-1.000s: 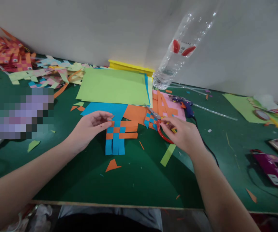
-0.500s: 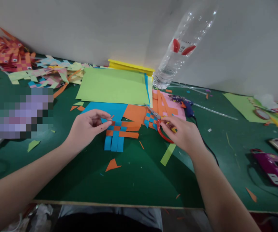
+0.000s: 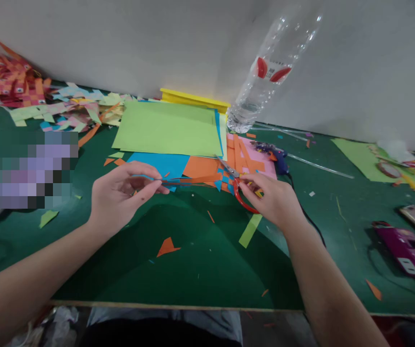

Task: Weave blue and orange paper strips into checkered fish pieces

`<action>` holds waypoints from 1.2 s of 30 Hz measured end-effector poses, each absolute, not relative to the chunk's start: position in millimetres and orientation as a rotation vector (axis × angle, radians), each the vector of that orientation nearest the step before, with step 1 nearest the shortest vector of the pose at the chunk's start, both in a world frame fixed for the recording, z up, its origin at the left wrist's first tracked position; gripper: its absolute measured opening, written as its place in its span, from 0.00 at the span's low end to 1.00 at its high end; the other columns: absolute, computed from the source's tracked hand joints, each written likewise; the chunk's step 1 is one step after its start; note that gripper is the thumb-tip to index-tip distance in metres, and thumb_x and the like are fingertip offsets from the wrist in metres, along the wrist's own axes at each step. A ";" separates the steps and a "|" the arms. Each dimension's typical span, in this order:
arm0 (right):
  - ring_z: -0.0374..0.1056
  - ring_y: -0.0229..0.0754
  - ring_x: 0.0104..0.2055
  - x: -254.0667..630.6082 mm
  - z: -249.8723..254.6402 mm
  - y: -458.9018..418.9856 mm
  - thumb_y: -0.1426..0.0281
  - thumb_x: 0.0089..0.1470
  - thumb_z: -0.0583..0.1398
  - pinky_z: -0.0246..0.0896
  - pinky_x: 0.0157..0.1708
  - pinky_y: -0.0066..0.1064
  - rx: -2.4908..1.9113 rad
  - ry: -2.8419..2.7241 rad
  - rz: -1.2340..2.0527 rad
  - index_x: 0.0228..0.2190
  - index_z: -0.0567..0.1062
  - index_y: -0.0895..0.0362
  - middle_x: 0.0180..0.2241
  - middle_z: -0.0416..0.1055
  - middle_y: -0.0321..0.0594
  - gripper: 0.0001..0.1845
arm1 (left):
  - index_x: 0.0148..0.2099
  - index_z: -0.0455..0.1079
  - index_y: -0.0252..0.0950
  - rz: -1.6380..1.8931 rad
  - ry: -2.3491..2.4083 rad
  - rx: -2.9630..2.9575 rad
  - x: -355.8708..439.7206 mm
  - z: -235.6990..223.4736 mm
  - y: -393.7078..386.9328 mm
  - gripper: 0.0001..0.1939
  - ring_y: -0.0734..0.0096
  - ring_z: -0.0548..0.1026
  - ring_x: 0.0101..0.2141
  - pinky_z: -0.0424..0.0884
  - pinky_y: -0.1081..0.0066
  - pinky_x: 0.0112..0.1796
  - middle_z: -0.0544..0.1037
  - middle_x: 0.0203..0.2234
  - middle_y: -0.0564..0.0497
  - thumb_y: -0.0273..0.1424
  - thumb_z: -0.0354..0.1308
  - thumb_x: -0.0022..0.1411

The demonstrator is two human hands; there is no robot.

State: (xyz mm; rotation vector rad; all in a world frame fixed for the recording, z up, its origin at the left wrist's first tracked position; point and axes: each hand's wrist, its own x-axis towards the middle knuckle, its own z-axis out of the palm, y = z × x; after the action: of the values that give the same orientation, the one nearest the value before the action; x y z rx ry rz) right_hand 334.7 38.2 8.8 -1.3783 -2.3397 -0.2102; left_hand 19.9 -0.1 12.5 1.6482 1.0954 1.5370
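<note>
- Woven paper piece [image 3: 189, 180], blue and orange strips: a second ago it lay flat on the green table [image 3: 200, 260], its blue strip ends pointing toward the person; now it is lifted and tipped nearly edge-on to the camera, so it shows only as a thin orange-and-blue line above the mat, just in front of the blue sheet [image 3: 160, 163] and the orange sheet [image 3: 202, 167].
- Left hand [image 3: 121, 197]: thumb and fingertips are pinched together on the near-left edge of the weave, holding it off the table; earlier the same hand only rested on it.
- Right hand [image 3: 274, 200]: it has hardly moved. Its fingers are curled at the red-handled scissors [image 3: 241, 193], which lie on the table; whether they are closed on the handle or only touching it I cannot tell from this angle.
- Meaning: the weave seems to have gone from being laid out to being handled in the air, with the scissors close at its right end.
- Small orange scrap [image 3: 167, 246]: unmoved on the mat below.
</note>
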 end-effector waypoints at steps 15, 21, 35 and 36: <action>0.75 0.39 0.29 336.0 7.1 40.0 0.65 0.59 0.56 0.63 0.27 0.30 -1.335 -2.344 -0.199 0.38 0.75 0.56 0.30 0.78 0.38 0.11 | 0.37 0.73 0.36 0.998 1.026 2.261 16.9 2.8 4.5 0.04 0.76 0.76 0.30 0.72 0.77 0.32 0.79 0.30 0.53 0.27 0.56 0.64; 0.74 0.39 0.28 336.1 8.3 39.6 0.65 0.59 0.56 0.62 0.27 0.30 -1.312 -2.348 -0.207 0.38 0.75 0.57 0.30 0.78 0.38 0.11 | 0.37 0.74 0.36 0.911 1.130 2.097 15.9 -7.5 10.2 0.08 0.73 0.76 0.32 0.73 0.74 0.35 0.79 0.32 0.52 0.36 0.61 0.61; 0.75 0.40 0.30 333.9 7.0 39.9 0.67 0.59 0.57 0.64 0.27 0.31 -1.283 -2.326 -0.242 0.37 0.75 0.56 0.32 0.79 0.39 0.08 | 0.51 0.67 0.37 0.909 1.375 1.676 16.1 -3.7 13.1 0.23 0.67 0.75 0.35 0.76 0.65 0.37 0.73 0.40 0.48 0.40 0.63 0.54; 0.75 0.41 0.31 332.5 6.4 40.1 0.67 0.59 0.56 0.65 0.28 0.32 -1.273 -2.316 -0.236 0.37 0.75 0.56 0.33 0.79 0.40 0.08 | 0.52 0.66 0.37 0.904 1.391 1.634 16.6 -3.1 13.0 0.26 0.67 0.75 0.34 0.76 0.64 0.37 0.74 0.36 0.49 0.40 0.64 0.53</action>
State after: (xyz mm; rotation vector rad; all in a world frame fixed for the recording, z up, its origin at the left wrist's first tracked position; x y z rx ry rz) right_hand 332.5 40.1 6.4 -1.2733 -2.3159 -0.2355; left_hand 16.6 13.0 -3.1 1.6341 1.3910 0.9041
